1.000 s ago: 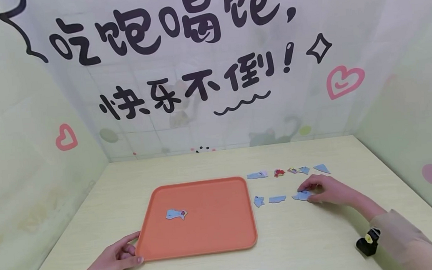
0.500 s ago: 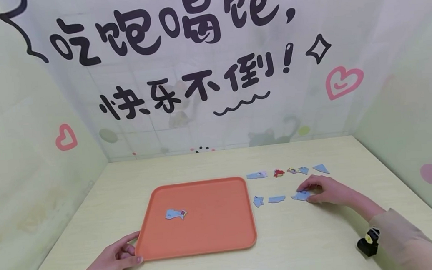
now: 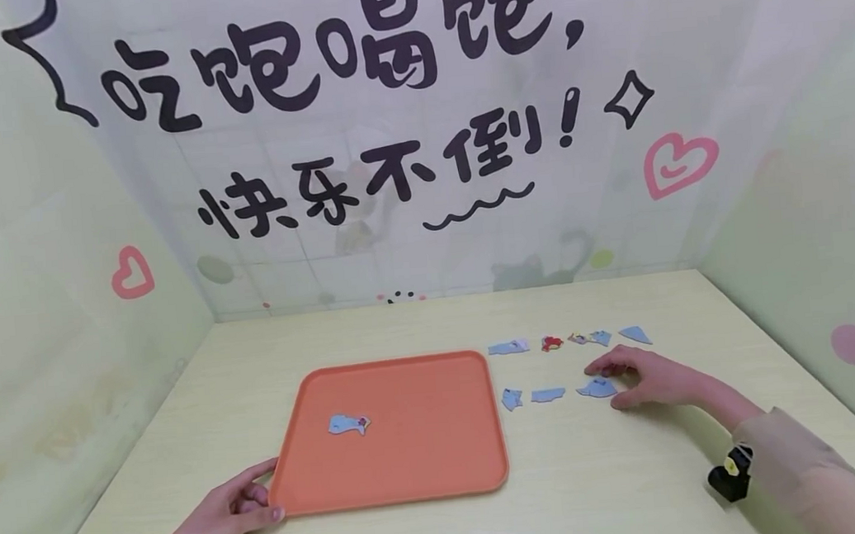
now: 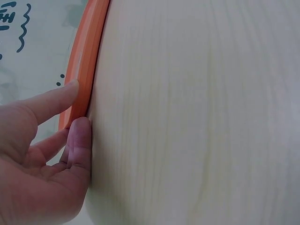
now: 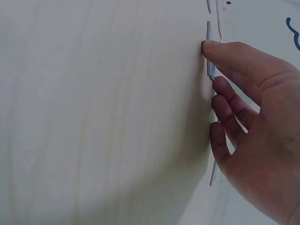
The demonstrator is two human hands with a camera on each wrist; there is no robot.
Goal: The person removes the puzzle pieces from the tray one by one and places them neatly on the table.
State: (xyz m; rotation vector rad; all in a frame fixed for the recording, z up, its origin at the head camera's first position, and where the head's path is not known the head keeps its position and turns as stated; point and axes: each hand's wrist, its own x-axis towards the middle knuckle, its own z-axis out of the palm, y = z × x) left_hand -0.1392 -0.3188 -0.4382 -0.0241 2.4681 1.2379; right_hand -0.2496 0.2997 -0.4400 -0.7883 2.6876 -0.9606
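At the near left corner of an orange tray (image 3: pixel 418 458), my left hand (image 3: pixel 229 512) grips the rim between thumb and fingers. In the left wrist view, its thumb and fingers meet the tray's edge (image 4: pixel 84 56). One light-blue puzzle piece (image 3: pixel 346 423) with a small red and yellow print lies in the tray. My right hand (image 3: pixel 654 375) is spread loosely around a blue puzzle piece (image 3: pixel 596 387) lying on the table, with the thumb apart from it. Two more blue pieces, a narrow one (image 3: pixel 548 394) and a jagged one (image 3: pixel 511 398), lie left of it.
Behind, a row holds a long blue piece (image 3: pixel 508 347), a red-printed piece (image 3: pixel 552 343), a piece with yellow print (image 3: pixel 580 338), and a blue triangular piece (image 3: pixel 635 334). A black device (image 3: pixel 731 474) sits at the right wrist. A printed curtain (image 3: pixel 426 250) closes off the table's back.
My right thumb and fingers have loosened from the blue puzzle piece and drawn slightly apart, so more of it shows. The left hand and the tray stay in place.
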